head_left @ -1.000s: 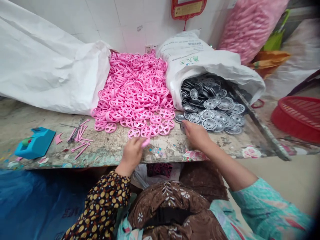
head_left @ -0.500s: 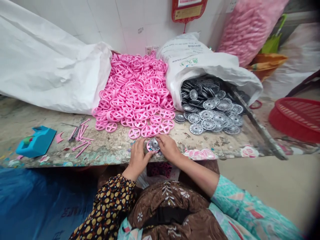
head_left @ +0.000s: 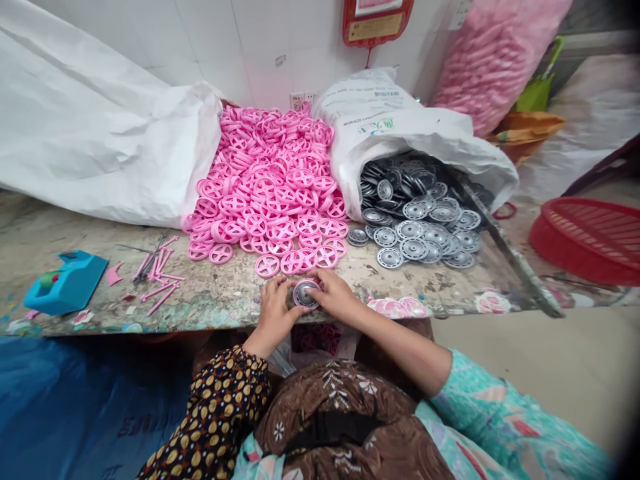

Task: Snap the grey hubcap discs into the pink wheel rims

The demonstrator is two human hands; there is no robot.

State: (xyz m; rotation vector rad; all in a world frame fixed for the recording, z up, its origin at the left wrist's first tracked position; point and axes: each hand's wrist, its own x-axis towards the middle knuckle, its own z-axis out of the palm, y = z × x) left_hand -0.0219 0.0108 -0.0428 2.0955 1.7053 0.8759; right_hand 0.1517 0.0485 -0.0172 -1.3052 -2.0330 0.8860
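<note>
Between my two hands, near the table's front edge, is a pink plastic wheel with a grey hubcap disc (head_left: 306, 294) seated inside its rim. My left hand (head_left: 278, 308) grips the wheel from the left, the thumb at its lower edge. My right hand (head_left: 336, 294) holds it from the right, with fingers over the disc's edge. Just behind my hands lies a large heap of pink spoked wheels (head_left: 280, 180). Right of that heap, loose grey hubcap discs (head_left: 415, 249) spill from the mouth of a white sack (head_left: 400, 127).
A blue tape dispenser (head_left: 67, 283) and pink rods (head_left: 163, 273) lie on the left. Round pink-and-white stickers (head_left: 400, 307) rest at the front edge. A metal bar (head_left: 520, 263) slants across the right side, near a red basket (head_left: 590, 240). Another white sack (head_left: 100, 147) lies at left.
The grey disc, earlier tilted and offset over the pink wheel, now sits centred within its rim. My right fingers have shifted onto the disc. The view has moved slightly.
</note>
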